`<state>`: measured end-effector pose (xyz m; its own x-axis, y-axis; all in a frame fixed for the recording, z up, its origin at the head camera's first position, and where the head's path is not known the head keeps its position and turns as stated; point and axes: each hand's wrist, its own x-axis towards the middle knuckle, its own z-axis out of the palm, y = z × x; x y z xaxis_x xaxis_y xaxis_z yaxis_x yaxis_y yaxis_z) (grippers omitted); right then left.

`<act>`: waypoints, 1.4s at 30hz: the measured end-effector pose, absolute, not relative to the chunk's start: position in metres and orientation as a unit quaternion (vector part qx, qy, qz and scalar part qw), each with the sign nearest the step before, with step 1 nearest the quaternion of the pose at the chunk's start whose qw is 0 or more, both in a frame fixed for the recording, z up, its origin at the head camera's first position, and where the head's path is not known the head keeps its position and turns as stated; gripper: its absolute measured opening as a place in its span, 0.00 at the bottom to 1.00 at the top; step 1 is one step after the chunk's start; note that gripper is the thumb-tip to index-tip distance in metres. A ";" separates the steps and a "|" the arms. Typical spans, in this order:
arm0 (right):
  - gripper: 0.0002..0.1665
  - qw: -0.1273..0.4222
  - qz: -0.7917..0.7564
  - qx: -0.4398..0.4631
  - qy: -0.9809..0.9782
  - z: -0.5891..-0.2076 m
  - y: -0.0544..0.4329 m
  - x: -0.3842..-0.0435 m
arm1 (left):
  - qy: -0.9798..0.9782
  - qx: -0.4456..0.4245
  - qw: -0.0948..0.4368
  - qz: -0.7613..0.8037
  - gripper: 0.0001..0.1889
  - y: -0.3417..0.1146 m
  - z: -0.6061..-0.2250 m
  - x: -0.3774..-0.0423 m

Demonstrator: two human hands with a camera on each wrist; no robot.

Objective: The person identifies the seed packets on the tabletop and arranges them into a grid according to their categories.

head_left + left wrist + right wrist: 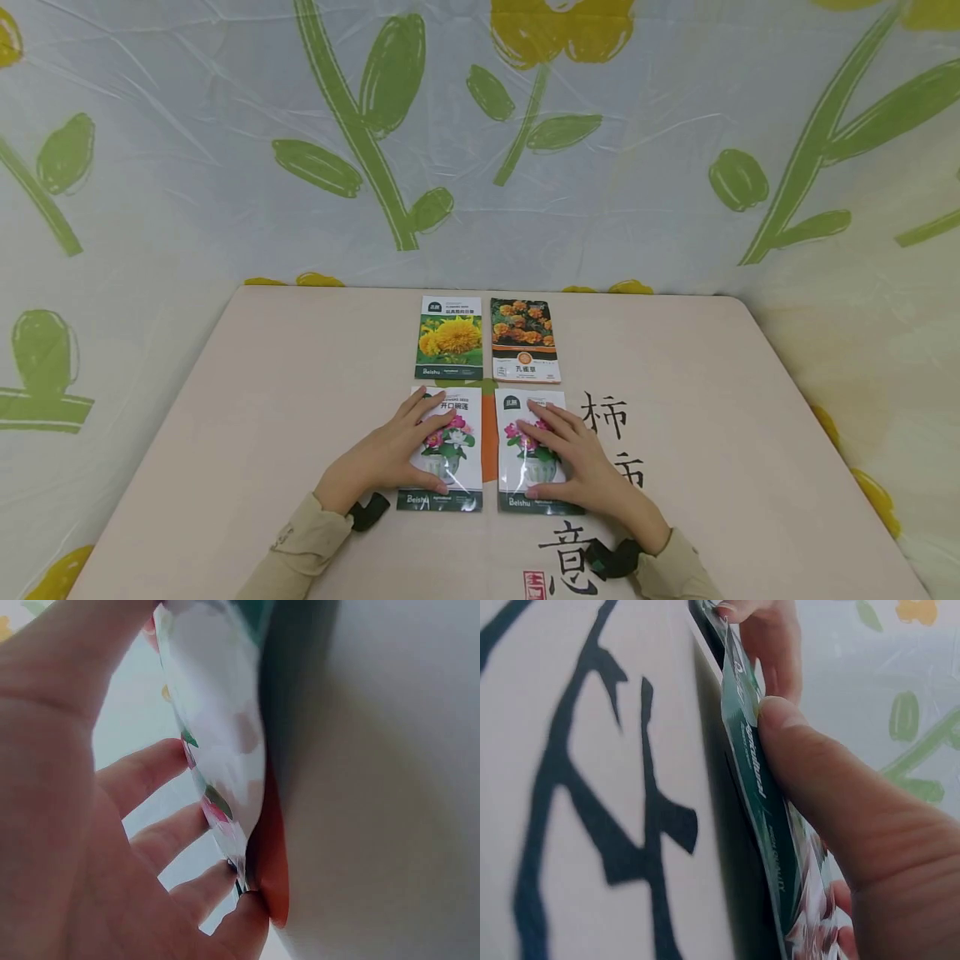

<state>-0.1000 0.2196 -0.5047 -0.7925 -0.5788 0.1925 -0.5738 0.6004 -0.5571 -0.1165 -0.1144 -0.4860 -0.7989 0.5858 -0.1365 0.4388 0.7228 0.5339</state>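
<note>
Two white and green flower seed packets lie side by side on the table, each printed with pink flowers in a bowl. My left hand (386, 454) rests on the left packet (457, 454), fingers spread over its left side and thumb near the bottom. The right packet (528, 471) has my right hand (588, 462) across its right side, with the thumb on the dark green bottom band. In the left wrist view, fingertips touch the face and edge of the left packet (217, 705). The right wrist view has the thumb pressed on the right packet (757, 787).
Behind them lie a yellow flower packet (450, 337) and an orange marigold packet (525, 340), side by side. The pale table (262, 417) bears black brush characters (603, 417) and a red seal print (535, 585). A flower-patterned sheet (600, 208) hangs beyond the table's far edge.
</note>
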 end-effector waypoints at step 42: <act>0.53 -0.021 -0.268 -0.331 0.905 -0.512 0.222 -0.100 | 0.913 0.297 0.140 0.243 0.57 -0.113 -0.487 -0.117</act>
